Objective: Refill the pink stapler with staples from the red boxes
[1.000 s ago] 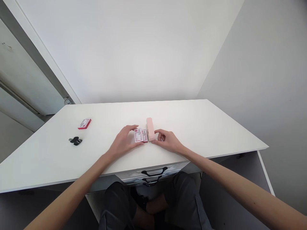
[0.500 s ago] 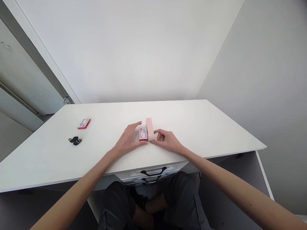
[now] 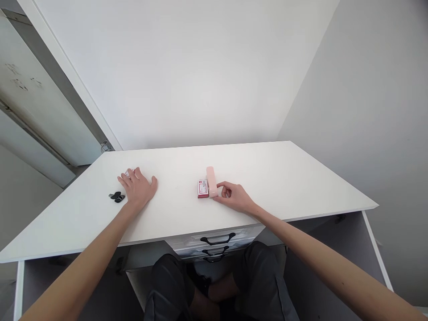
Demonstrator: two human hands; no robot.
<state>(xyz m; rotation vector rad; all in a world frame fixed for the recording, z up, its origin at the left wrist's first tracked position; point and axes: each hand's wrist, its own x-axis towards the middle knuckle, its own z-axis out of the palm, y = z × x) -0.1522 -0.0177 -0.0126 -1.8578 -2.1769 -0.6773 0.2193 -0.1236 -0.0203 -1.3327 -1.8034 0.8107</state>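
My left hand reaches over a small red-and-white box at the left of the table, its fingers spread on or just above it and covering most of it. Near the table's middle, a pink stapler lies lengthwise away from me. The thumb and index finger of my right hand pinch the stapler's near end from the right, with the other fingers curled. A second red-and-white box sits close against the stapler's left side.
A small black tool with metal tips, resembling a staple remover, lies left of my left hand. The white table meets a wall at the back. Drawers with black handles are below its front edge, above my knees.
My left hand has left the box beside the stapler and moved left to the other box. My right hand stays at the stapler. The view has shifted slightly.
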